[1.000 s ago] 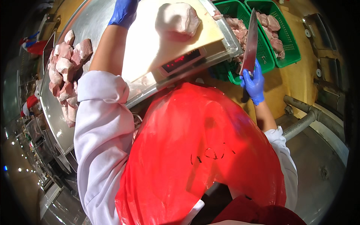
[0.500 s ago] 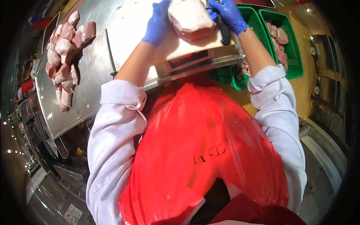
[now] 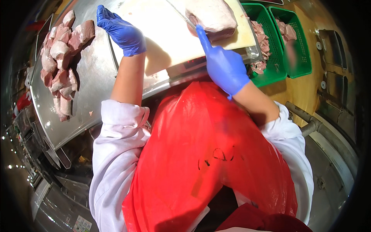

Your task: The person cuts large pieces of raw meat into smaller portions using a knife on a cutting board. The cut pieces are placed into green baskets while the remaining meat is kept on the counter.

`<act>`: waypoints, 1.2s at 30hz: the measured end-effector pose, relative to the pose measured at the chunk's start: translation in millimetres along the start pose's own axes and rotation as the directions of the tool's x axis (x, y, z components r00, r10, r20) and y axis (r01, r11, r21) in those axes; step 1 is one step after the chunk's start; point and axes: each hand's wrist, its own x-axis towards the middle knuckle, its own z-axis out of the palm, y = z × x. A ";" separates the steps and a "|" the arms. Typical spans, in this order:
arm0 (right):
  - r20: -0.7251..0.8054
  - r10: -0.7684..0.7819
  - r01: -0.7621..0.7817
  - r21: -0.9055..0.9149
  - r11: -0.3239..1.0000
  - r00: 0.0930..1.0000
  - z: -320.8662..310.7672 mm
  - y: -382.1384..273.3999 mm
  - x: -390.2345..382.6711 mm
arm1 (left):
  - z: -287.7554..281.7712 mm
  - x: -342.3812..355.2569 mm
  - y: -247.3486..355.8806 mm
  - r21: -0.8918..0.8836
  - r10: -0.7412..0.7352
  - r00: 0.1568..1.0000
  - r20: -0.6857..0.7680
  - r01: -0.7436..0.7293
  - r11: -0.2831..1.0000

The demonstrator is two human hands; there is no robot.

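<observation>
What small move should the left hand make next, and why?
I'd probably bring the left hand over to steady the large meat piece, fingers clear of the knife. The right hand has the blade at the meat's left side, index finger extended along it, while the left hand is well apart from the meat.

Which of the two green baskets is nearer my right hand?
The left-hand green basket, the one between the pale cutting board and the other green basket, which lies farther right from your right hand.
</observation>
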 end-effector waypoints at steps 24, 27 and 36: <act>-0.166 0.561 -0.569 -0.001 0.822 0.811 124.5 313.0 -127.4 | 164.9 -65.2 63.9 0.664 -0.583 0.382 0.717 -0.627 0.407; -0.379 0.507 -0.472 0.189 0.861 0.774 116.0 315.4 -113.9 | 184.8 -49.5 52.2 0.702 -0.745 0.302 0.595 -0.646 0.298; -0.829 0.251 -0.145 0.206 0.968 0.500 40.1 294.5 -111.4 | 20.1 -3.5 2.1 0.082 -0.726 0.524 0.446 0.784 0.616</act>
